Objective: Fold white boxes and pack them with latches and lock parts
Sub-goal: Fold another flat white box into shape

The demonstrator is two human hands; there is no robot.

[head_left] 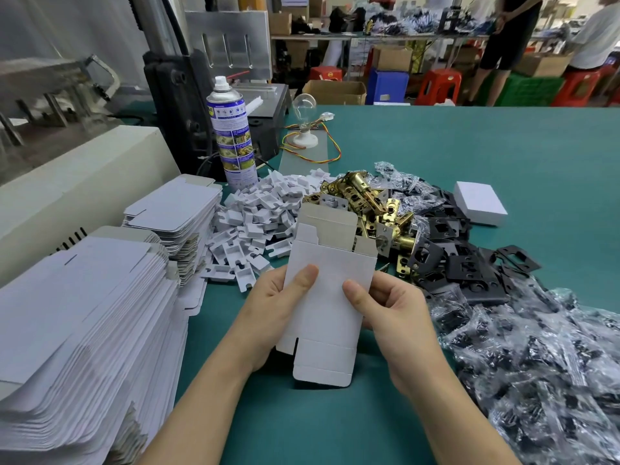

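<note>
Box blank (327, 297) held up over the green counter (335, 424), near edge, still mostly flat. Top tuck flap stands up, bottom flap hangs free.

Handling, as a guess: thin white card, very light, only stiff along the creases, dents easily. Best held by the long side edges at mid-height so both end flaps stay free to fold. Light pinch, no squeezing of the face.

Left hand (271, 307) grips the blank's left edge, thumb (303, 276) flat on the front, fingers hidden behind. Right hand (392, 310) grips the right edge the same way, thumb (355, 293) on the front, fingers curled behind. Both closed on the card, neither holds anything else.

Left of the blank: tall stack of flat blanks (84, 313), with a second stack (177, 209) further back. Right of it: heap of clear bagged black parts (536, 364).

Just behind the blank: brass latches (369, 203), probably heavy and hard-edged. Behind-left: pile of white plastic inserts (255, 216). Behind-right: loose black strike plates (469, 263). Further behind-right: one closed white box (479, 203). Far behind-left: spray can (231, 135), upright.
</note>
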